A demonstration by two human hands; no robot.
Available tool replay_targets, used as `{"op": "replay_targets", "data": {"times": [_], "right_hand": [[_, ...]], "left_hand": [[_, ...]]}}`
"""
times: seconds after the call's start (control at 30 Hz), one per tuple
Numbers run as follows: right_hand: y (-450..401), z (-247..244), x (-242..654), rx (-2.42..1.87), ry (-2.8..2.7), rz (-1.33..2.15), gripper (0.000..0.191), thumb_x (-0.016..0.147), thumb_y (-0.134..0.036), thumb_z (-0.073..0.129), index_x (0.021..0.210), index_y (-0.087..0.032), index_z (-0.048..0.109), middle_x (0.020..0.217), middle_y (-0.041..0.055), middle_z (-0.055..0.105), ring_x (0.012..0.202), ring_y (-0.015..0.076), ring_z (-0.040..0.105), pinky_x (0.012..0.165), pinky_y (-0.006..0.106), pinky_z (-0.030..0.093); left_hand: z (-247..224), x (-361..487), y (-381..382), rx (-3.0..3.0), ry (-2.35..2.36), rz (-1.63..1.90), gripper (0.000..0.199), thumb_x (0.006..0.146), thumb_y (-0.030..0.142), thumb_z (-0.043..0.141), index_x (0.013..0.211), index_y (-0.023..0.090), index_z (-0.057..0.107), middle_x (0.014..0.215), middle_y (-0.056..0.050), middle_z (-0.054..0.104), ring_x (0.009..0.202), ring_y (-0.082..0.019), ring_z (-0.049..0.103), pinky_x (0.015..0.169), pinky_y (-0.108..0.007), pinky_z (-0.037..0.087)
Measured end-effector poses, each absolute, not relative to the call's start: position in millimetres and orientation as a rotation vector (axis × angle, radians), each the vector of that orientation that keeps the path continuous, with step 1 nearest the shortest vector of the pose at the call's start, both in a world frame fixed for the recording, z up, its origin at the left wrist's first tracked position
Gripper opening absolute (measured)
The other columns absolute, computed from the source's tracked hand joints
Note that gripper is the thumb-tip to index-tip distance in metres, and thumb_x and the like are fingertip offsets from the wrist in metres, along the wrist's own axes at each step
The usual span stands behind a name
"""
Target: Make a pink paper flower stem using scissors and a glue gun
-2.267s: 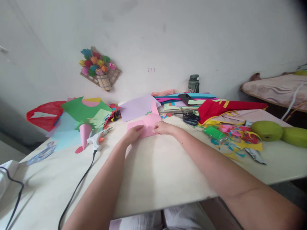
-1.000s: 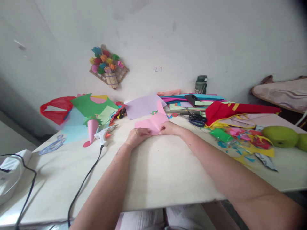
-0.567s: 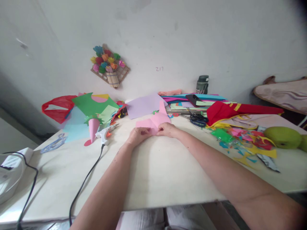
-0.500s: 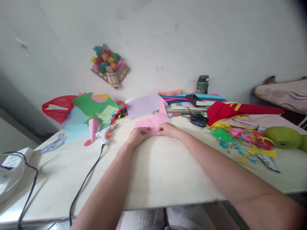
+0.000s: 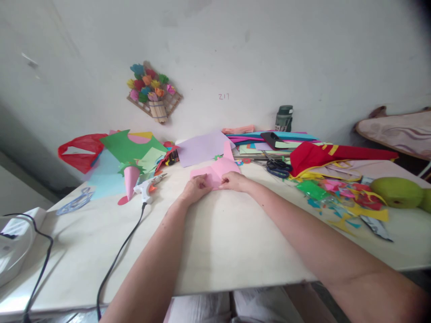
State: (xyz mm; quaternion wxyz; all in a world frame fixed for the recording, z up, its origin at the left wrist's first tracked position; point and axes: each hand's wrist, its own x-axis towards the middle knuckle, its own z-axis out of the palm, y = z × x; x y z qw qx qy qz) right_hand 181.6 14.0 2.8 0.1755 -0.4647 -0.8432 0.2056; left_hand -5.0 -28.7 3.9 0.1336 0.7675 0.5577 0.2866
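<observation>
A folded pink paper [image 5: 215, 174] lies on the white table [image 5: 215, 251], in front of a lilac sheet [image 5: 202, 148]. My left hand [image 5: 197, 187] is closed at the paper's near left part, its fingertips pressed together on it. At the near right edge my right hand [image 5: 233, 182] pinches the same paper. Both hands rest low on the table, a short gap apart. Small flower cut-outs [image 5: 243, 161] lie just beyond the paper on the right.
Left of my hands are a glue gun [image 5: 144, 190] with its black cord, a pink cone [image 5: 131, 179] and a green sheet [image 5: 126, 146]. Scissors [image 5: 279, 167], a red cloth [image 5: 310, 157], paper scraps [image 5: 353, 199] and green fruit [image 5: 397, 192] are on the right.
My left hand has drawn its fingers in slightly, uncovering more of the pink paper's left part. My right hand has hardly moved.
</observation>
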Motion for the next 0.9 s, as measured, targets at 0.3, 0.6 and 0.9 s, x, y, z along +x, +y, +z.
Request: {"op": "replay_targets", "data": {"times": [0.3, 0.6, 0.9], "right_hand": [[13.8, 4.2, 182.0, -1.323, -2.398, 0.593, 0.016, 0.064, -0.032, 0.058, 0.070, -0.018, 0.062, 0.067, -0.0018, 0.061, 0.061, 0.0094, 0.051, 0.051, 0.018, 0.032], [6.9, 9.4, 176.7, -1.418, -2.376, 0.524, 0.026, 0.061, -0.043, 0.060, 0.067, -0.018, 0.060, 0.065, -0.0013, 0.059, 0.060, 0.0097, 0.050, 0.048, 0.019, 0.028], [8.0, 11.7, 173.9, -1.411, -2.352, 0.616, 0.022, 0.058, -0.037, 0.063, 0.062, -0.017, 0.057, 0.057, -0.0031, 0.054, 0.054, 0.0082, 0.047, 0.047, 0.018, 0.031]], "left_hand": [[4.0, -2.2, -27.7, 2.183, 1.699, 0.756, 0.010, 0.061, 0.031, 0.058, 0.061, 0.020, 0.058, 0.124, -0.004, 0.046, 0.112, -0.024, 0.041, 0.092, -0.035, 0.032], [4.0, -0.3, -28.0, 2.194, 1.737, 0.707, 0.012, 0.062, 0.032, 0.057, 0.065, 0.020, 0.059, 0.125, -0.006, 0.045, 0.113, -0.026, 0.039, 0.091, -0.036, 0.032], [9.3, -31.3, -33.5, 2.120, 1.453, 0.845, 0.034, 0.052, 0.035, 0.067, 0.082, 0.020, 0.062, 0.114, -0.005, 0.054, 0.119, -0.024, 0.033, 0.099, -0.033, 0.025]]}}
